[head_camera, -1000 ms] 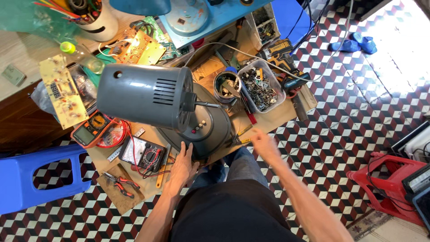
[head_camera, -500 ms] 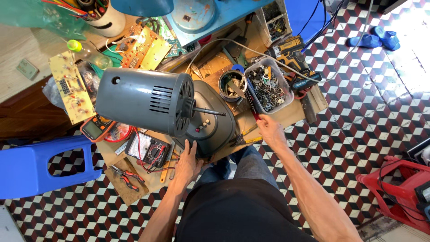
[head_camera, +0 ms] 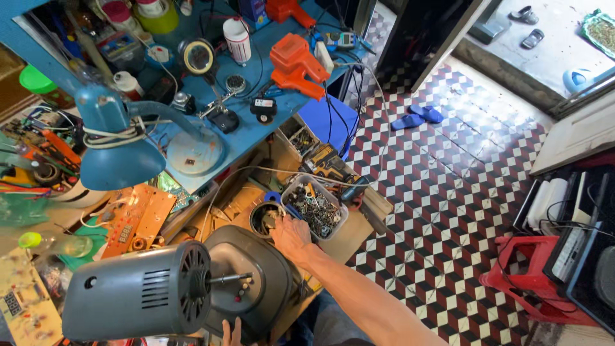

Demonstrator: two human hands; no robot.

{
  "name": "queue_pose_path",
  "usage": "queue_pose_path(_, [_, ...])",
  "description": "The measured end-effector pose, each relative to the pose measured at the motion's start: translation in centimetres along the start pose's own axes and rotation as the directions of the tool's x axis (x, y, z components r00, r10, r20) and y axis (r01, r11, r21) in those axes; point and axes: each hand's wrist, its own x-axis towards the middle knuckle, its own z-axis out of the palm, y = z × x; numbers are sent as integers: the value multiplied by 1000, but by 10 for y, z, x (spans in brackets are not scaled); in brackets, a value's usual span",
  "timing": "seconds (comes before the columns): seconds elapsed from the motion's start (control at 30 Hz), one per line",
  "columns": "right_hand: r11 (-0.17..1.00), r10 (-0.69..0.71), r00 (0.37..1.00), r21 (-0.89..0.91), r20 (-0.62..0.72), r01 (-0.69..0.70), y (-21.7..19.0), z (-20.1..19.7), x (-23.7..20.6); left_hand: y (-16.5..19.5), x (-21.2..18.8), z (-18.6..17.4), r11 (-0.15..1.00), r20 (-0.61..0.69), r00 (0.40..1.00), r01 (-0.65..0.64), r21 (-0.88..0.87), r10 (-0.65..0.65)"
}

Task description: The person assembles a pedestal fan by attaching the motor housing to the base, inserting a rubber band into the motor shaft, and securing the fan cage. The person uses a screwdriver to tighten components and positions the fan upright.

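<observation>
Reaching forward from the grey fan motor housing with its bare steel shaft [head_camera: 138, 296], the right hand [head_camera: 291, 236] has its fingers dipped at the rim of a small round dark tin [head_camera: 264, 218]; whether they pinch anything inside cannot be told. Just right of that tin sits a clear plastic tub of mixed screws and metal bits [head_camera: 317, 208], close enough to pick from without leaning. The left hand [head_camera: 229, 333] shows only spread fingertips at the lower edge, pressed against the dark rounded fan base [head_camera: 256, 285], apparently steadying the motor, which lies on its side. All this rests on a brown cardboard-covered low surface [head_camera: 359, 234]. Beyond the motor stands a blue workbench [head_camera: 256, 138] with a blue desk lamp [head_camera: 118, 150] and an orange glue gun [head_camera: 298, 64]. Right of the motor runs a red, white and black tiled floor [head_camera: 448, 192], with a red plastic stool [head_camera: 532, 282].
</observation>
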Motion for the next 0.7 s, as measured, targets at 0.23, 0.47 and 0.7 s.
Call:
queue_pose_path(0.23, [993, -117, 974, 6, 196, 118, 6, 5, 57, 38, 37, -35, 998, 19, 1000, 11, 64, -12])
queue_pose_path(0.47, [383, 207, 803, 708, 560, -593, 44, -28, -29, -26, -35, 12, 909, -145, 950, -306, -282, 275])
queue_pose_path(0.7, [45, 177, 910, 920, 375, -388, -36, -53, -146, -9, -167, -138, 665, -622, 691, -663, -343, 368])
